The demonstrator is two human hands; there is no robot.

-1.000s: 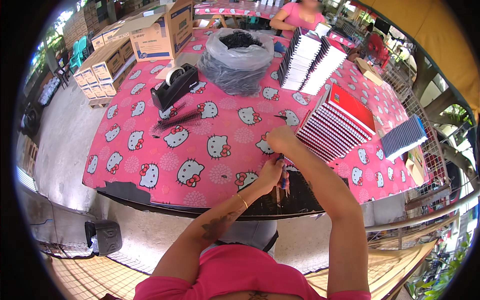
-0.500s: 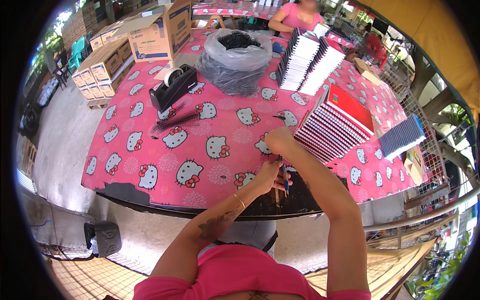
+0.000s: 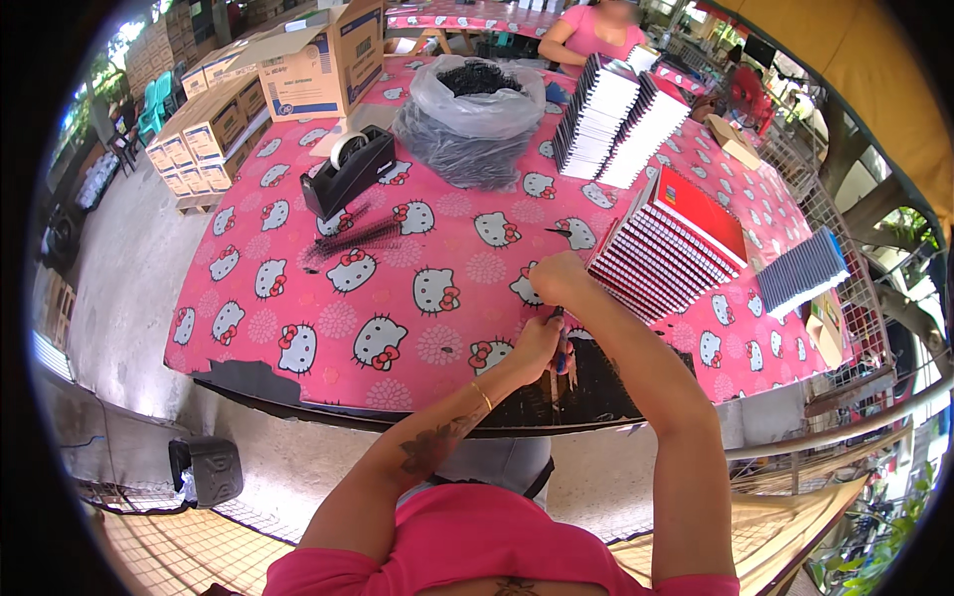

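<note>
My left hand (image 3: 538, 345) is closed round a slim blue-handled hand tool (image 3: 562, 358) over the table's near edge. The tool's dark tip points up toward my right wrist; its exact kind is too small to tell. Just beyond, my right hand (image 3: 558, 279) is curled into a fist above the pink tablecloth (image 3: 397, 328). Its fingertips are hidden, so what it holds does not show. Right of that hand stands a stack of red-covered spiral notebooks (image 3: 686, 243). Black binding coils (image 3: 360, 238) lie loose to the left.
A clear bag (image 3: 467, 129) of black coils stands mid-table. Beside it are a tape dispenser (image 3: 348, 174) and a cardboard box (image 3: 323, 65). Tall notebook stacks (image 3: 606, 124) and a blue-grey bundle (image 3: 803, 273) stand to the right. A person (image 3: 596, 35) sits across the table.
The fingers of my left hand, partly extended before, are now curled tighter round the blue-handled tool. My right hand stays almost in place. The view has shifted very slightly.
</note>
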